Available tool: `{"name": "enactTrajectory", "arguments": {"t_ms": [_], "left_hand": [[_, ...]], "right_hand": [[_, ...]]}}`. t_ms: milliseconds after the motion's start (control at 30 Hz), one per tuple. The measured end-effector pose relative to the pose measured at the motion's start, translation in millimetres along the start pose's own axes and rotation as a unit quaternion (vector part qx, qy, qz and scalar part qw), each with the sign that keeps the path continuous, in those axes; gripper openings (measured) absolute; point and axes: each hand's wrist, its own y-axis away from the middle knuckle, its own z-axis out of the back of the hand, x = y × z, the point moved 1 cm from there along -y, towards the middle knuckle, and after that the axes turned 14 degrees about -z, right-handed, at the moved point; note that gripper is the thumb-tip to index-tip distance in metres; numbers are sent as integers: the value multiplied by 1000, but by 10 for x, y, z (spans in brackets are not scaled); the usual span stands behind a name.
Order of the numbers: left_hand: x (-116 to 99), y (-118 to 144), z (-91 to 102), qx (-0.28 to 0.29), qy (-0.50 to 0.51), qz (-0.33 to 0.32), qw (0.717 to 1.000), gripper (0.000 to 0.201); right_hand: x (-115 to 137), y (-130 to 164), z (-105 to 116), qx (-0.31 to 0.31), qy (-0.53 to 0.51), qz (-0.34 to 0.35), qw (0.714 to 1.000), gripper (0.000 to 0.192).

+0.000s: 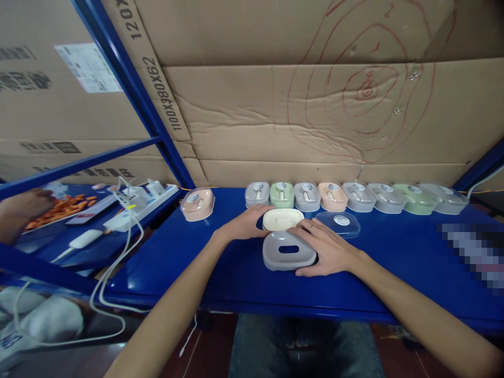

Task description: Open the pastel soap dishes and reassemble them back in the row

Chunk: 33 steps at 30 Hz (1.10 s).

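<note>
Tray [289, 251] on shelf [394, 273] between my left hand [244, 224] and right hand [328, 248]. Insert [282, 219] just behind it, lid [338, 223] behind right hand. Row of boxes [354, 197] further back, one box [197, 203] off left.

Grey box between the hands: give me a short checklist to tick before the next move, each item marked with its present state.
1. Grey box flat on the blue shelf: ok.
2. Right hand on the grey box's right side: ok.
3. Left hand touching the cream tray: ok.
4. Cream tray seated in the grey box: not ok, it lies just behind the box.
5. Clear lid within reach, right of the tray: ok.
6. Row of closed boxes along the back clear of both hands: ok.
</note>
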Motion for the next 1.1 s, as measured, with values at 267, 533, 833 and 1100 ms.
{"name": "enactTrajectory", "arguments": {"t_ms": [267,533,833,1100], "left_hand": [[17,9,-8,-1,6,8,1000,78],[14,8,-9,2,5,13,1000,77],[34,17,-18,1,3,9,1000,79],[40,6,-17,-1,13,9,1000,80]], "right_hand": [[-14,5,-19,-6,-4,-5,1000,100],[-17,7,-30,2,1,-12,1000,103],[-26,22,-22,-20,-14,-7,1000,93],[-63,19,31,-56,-48,-3,997,82]]}}
